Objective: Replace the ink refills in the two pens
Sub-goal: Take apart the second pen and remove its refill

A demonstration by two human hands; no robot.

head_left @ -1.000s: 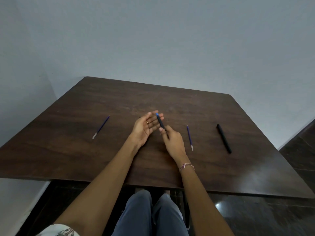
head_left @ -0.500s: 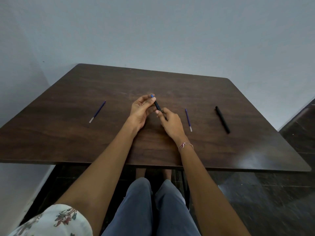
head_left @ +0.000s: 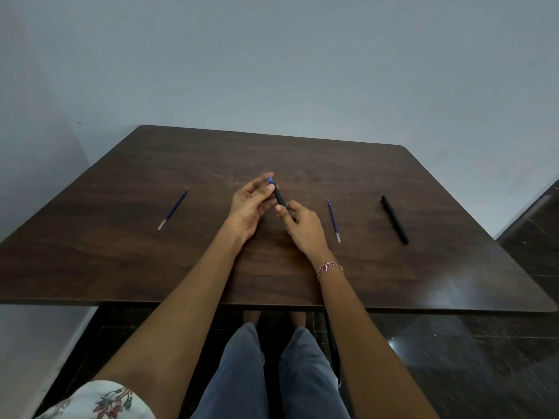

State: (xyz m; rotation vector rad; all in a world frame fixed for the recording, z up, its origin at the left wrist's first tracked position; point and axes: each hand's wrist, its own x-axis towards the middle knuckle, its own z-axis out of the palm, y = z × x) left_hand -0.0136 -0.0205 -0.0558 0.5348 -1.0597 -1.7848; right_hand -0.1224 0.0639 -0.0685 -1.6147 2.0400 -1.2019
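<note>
A black pen with a blue end (head_left: 279, 197) is held just above the middle of the dark wooden table (head_left: 393, 282). My left hand (head_left: 249, 207) pinches its far blue end between thumb and fingers. My right hand (head_left: 304, 226) grips the near part of the barrel, which my fingers hide. A second black pen (head_left: 394, 219) lies on the table to the right. One purple refill (head_left: 333, 220) lies between my right hand and that pen. Another purple refill (head_left: 172, 208) lies far to the left.
A pale wall stands right behind the table's far edge and along its left side. My knees sit under the near table edge. Dark glossy floor shows to the right.
My left hand went from flat fingers beside the pen to pinching its blue end. The camera tilted down, so the table sits lower in view. Refills and second pen have not moved.
</note>
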